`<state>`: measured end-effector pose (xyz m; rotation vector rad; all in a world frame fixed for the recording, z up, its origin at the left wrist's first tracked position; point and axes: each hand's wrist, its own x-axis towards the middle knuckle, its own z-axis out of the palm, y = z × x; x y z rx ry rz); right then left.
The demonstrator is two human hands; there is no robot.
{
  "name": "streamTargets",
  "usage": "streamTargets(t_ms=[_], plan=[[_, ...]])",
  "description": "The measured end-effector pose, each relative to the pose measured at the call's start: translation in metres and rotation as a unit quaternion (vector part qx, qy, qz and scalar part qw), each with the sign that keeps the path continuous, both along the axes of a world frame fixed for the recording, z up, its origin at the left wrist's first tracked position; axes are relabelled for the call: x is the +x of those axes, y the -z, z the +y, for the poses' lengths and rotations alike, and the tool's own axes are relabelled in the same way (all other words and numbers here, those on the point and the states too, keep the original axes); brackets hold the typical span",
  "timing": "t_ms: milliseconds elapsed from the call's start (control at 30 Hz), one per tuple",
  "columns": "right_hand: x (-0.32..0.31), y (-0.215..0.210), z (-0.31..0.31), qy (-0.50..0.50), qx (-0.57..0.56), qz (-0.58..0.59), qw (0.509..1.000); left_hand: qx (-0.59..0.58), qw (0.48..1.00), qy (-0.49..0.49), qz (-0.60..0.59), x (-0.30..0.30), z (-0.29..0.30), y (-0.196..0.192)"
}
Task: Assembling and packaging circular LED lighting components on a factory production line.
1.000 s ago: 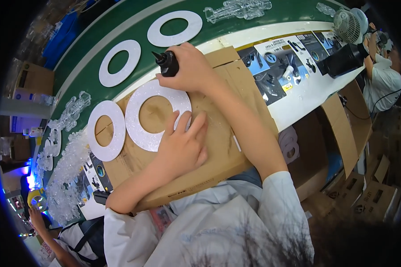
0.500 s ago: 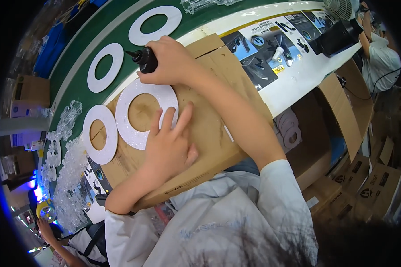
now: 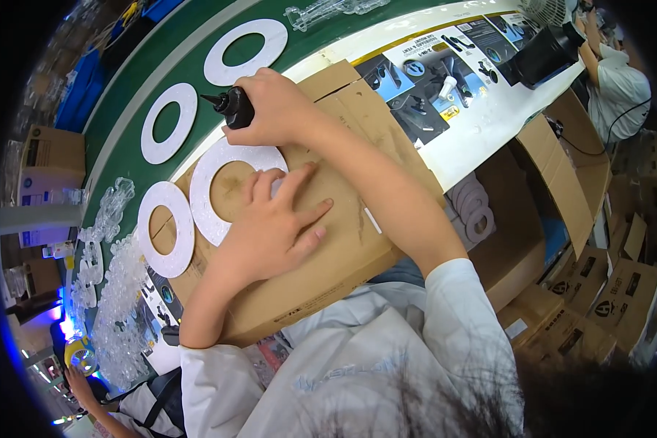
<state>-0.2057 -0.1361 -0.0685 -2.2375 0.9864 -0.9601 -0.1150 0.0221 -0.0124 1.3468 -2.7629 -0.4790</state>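
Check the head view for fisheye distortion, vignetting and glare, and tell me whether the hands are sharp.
Head view: strong fisheye bending, the green table edge curves and a black vignette rings the frame. Lighting is even and bright. Blue-purple flare shows at the lower left rim. The left hand on the white ring and the right hand holding the black bottle are sharp; the hair at the bottom edge is blurred.

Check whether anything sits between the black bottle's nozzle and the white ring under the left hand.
Nothing visible does. The black bottle in the right hand is just above the white ring, and the left hand presses its far side.
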Motion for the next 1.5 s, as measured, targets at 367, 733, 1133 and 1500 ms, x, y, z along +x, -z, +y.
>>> streamTargets(t_ms=[367,733,1133,1500], plan=[[0.000,0.004,-0.006,0.010,-0.018,-0.026,0.999,-0.065,0.997,-0.023,-0.028,-0.002,-0.003,0.008],[-0.006,-0.001,-0.003,0.005,0.008,-0.015,1.000,-0.150,0.981,-0.066,-0.099,-0.027,0.013,0.015],[-0.007,-0.003,-0.005,0.022,0.017,-0.031,0.999,-0.202,0.968,-0.053,-0.140,-0.033,0.010,0.019],[-0.005,-0.001,-0.007,0.021,0.005,-0.032,0.999,-0.212,0.965,-0.055,-0.145,-0.038,0.000,0.022]])
